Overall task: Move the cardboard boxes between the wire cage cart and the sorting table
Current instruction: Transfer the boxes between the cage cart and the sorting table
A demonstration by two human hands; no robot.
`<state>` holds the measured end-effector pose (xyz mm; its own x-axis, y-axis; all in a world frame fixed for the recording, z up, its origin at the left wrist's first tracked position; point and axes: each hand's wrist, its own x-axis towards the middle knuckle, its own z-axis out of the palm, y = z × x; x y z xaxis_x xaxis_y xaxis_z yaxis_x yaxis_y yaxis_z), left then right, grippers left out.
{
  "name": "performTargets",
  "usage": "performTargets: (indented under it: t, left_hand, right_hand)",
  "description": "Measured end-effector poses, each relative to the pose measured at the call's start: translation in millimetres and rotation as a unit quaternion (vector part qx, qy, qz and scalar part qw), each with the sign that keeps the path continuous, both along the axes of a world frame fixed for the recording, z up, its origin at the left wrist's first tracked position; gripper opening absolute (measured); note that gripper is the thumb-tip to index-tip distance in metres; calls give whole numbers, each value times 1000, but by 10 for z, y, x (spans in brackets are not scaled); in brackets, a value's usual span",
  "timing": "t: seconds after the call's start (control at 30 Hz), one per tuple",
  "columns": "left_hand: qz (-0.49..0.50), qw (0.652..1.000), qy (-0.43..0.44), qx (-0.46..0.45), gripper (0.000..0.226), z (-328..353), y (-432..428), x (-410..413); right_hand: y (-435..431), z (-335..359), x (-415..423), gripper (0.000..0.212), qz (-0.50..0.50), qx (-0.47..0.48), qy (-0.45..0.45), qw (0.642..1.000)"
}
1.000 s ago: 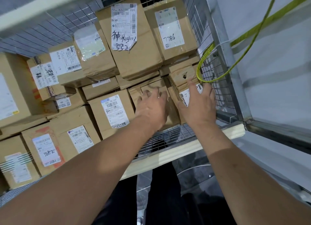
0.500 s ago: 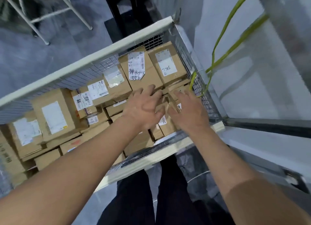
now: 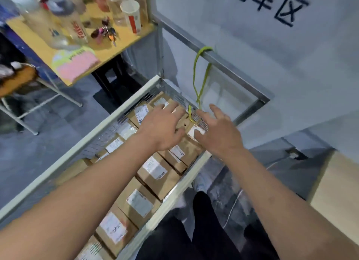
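Observation:
The wire cage cart (image 3: 108,121) lies below me, packed with several brown cardboard boxes (image 3: 155,172) bearing white labels. My left hand (image 3: 163,127) hovers over the boxes at the cart's far right corner, fingers spread and straight. My right hand (image 3: 217,129) is beside it, fingers also spread, above a small labelled box (image 3: 194,132) against the right wire wall. Neither hand grips anything. Whether the fingers touch the boxes is unclear.
A yellow-green cord (image 3: 200,79) hangs from the cart's metal frame (image 3: 229,65) down into the corner by my hands. A wooden table (image 3: 93,46) with bottles, a cup and keys stands at the upper left. A white wall lies to the right. My legs stand at the cart's near rail.
The camera has pulled back and up, so the cart looks smaller and the table has come into view. Both hands stay spread over the same corner boxes.

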<state>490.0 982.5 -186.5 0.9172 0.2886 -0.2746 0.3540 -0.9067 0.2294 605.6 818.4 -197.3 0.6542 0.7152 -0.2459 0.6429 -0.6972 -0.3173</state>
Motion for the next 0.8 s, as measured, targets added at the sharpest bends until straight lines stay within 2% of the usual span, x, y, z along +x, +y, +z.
performTargets:
  t: [0.07, 0.2, 0.33, 0.47, 0.8]
  left_hand:
    - [-30, 999, -11, 11, 76, 285, -83, 39]
    - [-103, 993, -45, 47, 70, 881, -375, 158]
    - [-170, 977, -100, 75, 66, 1317, -768, 349]
    - [-230, 959, -148, 72, 59, 1623, -1326, 593]
    - [-344, 917, -195, 52, 57, 2091, -2978, 997]
  right_hand:
    - [-172, 266, -55, 69, -38, 22, -10, 999]
    - [-586, 794, -91, 69, -82, 12, -44, 996]
    - [-1120, 1232, -120, 66, -137, 42, -88, 986]
    - [-1774, 1567, -119, 65, -204, 61, -117, 970]
    - [-3405, 2058, -415, 63, -343, 69, -159, 923]
